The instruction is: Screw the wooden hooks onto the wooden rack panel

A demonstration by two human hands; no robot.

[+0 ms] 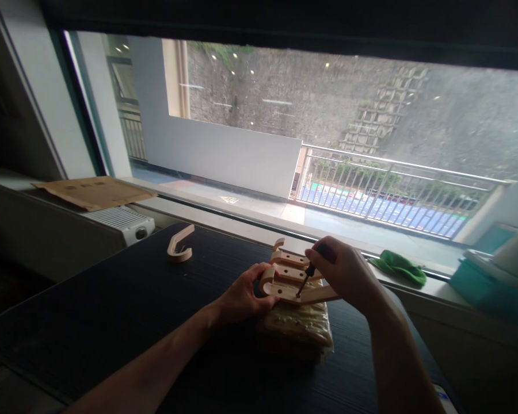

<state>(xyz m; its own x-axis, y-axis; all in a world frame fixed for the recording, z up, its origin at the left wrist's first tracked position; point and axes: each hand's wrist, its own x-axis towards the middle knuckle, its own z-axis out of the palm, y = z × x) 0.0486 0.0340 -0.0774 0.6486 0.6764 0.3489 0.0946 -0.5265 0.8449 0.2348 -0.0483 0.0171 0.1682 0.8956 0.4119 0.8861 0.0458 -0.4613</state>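
My right hand (343, 267) is closed around a screwdriver (307, 277), its shaft slanting down with the tip at a hole in the nearest wooden hook (287, 292). That hook has a curled left end and a straight arm angling off to the right. My left hand (248, 293) grips the curled end between thumb and fingers. Behind it, more pale wooden hooks (291, 271) with dark round holes lie in a row. They rest on a plastic-wrapped block (302, 325). Farther left on the table sits a separate wooden hook (179, 248), with small dark pieces, perhaps screws, inside its curve.
The dark table (125, 310) stands against a window sill. A brown paper envelope (97, 191) lies over a white heater (133, 224) at the left. On the sill at the right are a green cloth (399, 267) and a teal container (475, 282).
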